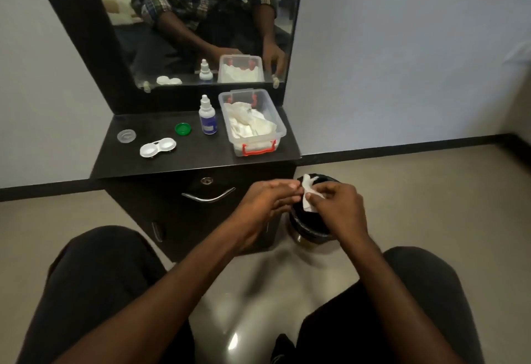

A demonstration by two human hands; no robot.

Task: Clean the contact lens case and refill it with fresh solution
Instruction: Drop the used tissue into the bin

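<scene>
The white contact lens case (157, 147) lies with both wells uncapped on the black dresser top (201, 156). Its green cap (182, 128) and clear cap (126, 135) lie apart from it. The solution bottle (207, 116) stands upright with its cap on, behind the green cap. My right hand (334, 205) pinches a small white tissue (309, 195) over a black bin (313, 230) on the floor. My left hand (268, 198) touches the tissue's left edge with its fingertips.
A clear plastic box (253, 122) with red latches holds white tissues at the right of the dresser top. A mirror (201, 18) rises behind. The drawer handle (208, 195) sits below the top. My knees frame the lower view.
</scene>
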